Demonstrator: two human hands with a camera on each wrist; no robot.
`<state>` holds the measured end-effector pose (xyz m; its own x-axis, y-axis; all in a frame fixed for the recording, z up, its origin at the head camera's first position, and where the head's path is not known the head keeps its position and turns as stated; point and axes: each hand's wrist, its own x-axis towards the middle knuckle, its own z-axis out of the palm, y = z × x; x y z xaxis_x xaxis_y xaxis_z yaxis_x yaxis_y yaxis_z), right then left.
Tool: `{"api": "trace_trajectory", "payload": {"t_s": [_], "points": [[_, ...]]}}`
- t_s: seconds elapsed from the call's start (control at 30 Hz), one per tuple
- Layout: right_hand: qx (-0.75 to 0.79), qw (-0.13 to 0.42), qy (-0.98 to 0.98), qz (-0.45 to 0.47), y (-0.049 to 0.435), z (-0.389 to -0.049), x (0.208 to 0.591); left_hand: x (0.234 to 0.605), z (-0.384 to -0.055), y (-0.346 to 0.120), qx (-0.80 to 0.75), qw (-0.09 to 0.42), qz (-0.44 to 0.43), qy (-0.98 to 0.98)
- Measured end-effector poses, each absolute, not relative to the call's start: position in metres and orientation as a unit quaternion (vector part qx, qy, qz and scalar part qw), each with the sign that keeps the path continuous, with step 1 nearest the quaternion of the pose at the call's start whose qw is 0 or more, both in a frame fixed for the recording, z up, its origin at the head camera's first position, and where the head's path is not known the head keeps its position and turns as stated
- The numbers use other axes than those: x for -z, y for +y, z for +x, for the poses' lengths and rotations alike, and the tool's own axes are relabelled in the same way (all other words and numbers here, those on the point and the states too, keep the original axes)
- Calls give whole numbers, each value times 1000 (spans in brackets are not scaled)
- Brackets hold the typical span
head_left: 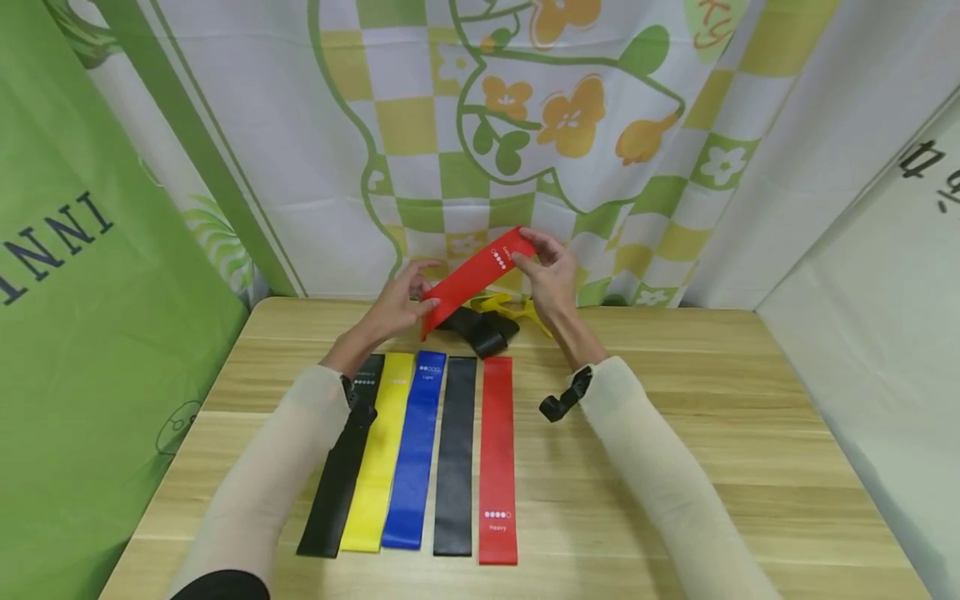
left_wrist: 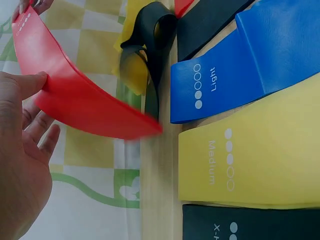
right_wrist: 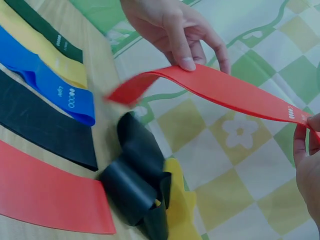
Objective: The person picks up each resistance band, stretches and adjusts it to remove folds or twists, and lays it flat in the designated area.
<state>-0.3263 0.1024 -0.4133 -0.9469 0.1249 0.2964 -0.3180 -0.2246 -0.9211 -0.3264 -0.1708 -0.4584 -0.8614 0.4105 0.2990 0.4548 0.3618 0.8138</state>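
A red resistance band [head_left: 471,282] is held up slantwise above the far edge of the table. My right hand [head_left: 555,279] pinches its printed end, the higher one. Toward the lower end, my left hand [head_left: 396,302] has its thumb on top of the band and fingers beneath; in the left wrist view the band's free end [left_wrist: 135,127] sticks out past that hand, blurred. Below the hands lie a crumpled black band [head_left: 480,333] and a bunched yellow band [head_left: 506,306], partly covered in the head view.
Flat bands lie side by side on the wooden table [head_left: 675,433]: dark X-Heavy [head_left: 330,492], yellow Medium [head_left: 377,475], blue Light [head_left: 412,475], black [head_left: 454,467] and red Heavy [head_left: 497,450]. A patterned curtain [head_left: 420,167] hangs behind the far edge.
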Motion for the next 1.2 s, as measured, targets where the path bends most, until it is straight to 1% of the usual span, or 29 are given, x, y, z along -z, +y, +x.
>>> {"api": "trace_trajectory", "payload": {"t_s": [0.23, 0.47, 0.67, 0.93, 1.07, 1.2], "points": [[-791, 148, -589, 73, 111, -326, 403, 449, -314, -172, 496, 18, -276, -823], [-796, 152, -582, 72, 118, -328, 395, 437, -290, -163, 544, -13, -268, -795], [-788, 141, -596, 66, 129, -329, 394, 439, -269, -158, 582, -54, -284, -760], [-779, 121, -612, 72, 144, -326, 398, 441, -239, -151, 584, -131, -297, -744], [-769, 113, -623, 86, 150, -324, 399, 444, -226, -144, 577, -150, -299, -745], [-760, 88, -637, 99, 155, -320, 399, 448, -214, -134, 574, -167, -287, -748]]}}
